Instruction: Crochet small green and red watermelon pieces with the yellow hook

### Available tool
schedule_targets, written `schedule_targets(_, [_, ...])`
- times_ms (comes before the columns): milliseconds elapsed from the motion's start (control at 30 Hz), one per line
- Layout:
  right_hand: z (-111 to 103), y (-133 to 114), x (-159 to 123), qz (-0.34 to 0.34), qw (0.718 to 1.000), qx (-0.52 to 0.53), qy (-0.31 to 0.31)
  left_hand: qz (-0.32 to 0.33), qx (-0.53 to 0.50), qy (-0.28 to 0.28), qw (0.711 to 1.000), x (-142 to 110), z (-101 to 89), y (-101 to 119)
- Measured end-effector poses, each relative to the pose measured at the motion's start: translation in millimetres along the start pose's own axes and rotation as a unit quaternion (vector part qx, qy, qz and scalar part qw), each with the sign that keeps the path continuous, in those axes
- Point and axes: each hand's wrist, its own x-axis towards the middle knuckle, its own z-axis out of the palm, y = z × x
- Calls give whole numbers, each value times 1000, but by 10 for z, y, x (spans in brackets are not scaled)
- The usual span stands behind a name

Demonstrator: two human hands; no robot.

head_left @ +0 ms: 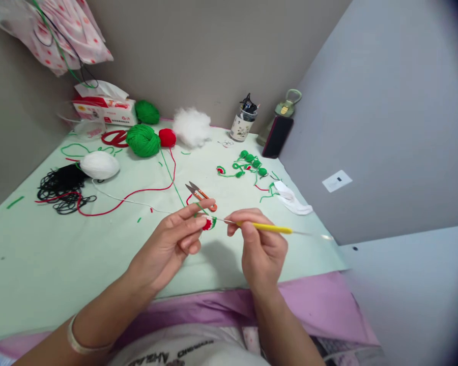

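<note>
Your left hand (pixel 170 238): thumb and fingers clamped on small red-white-green crochet piece (pixel 208 223), between hands. Your right hand (pixel 263 251): fingers wrapped around yellow-handled hook (pixel 270 227), piece's 3 o'clock. Orange snips (pixel 202 193) near piece, red yarn ball (pixel 167 138) farther, both 11 o'clock.

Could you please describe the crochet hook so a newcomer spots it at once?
Over the pale green table, find the right hand. It holds the crochet hook, its metal tip at a small crocheted piece in the left hand. The hook's yellow handle sets it apart from the orange-handled snips nearby.
</note>
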Motion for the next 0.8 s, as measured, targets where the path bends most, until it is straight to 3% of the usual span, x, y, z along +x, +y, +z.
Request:
schedule_targets(67, [0,-12,35,38,997,65,5,26,29,2,999,-13,10,-4])
schedule_targets(167, [4,-33,48,51,997,58,-16,55,72,5,996,-31,32,-28])
schedule_targets(267, [-6,-56,28,52,997,51,0,80,100,19,992,-35,31,-24])
schedule_targets(433, [-34,-46,12,70,992,102,25,88,119,32,989,-45,14,12])
schedule_targets(533, [-30,-17,25,101,983,155,9,83,129,24,988,-55,21,-9])
schedule_targets(667, [-8,-7,26,61,995,77,-21,72,156,-3,985,-45,28,-62])
schedule_targets(800, [13,-8,-30,-3,999,-31,-26,87,130,22,987,-22,43,-91])
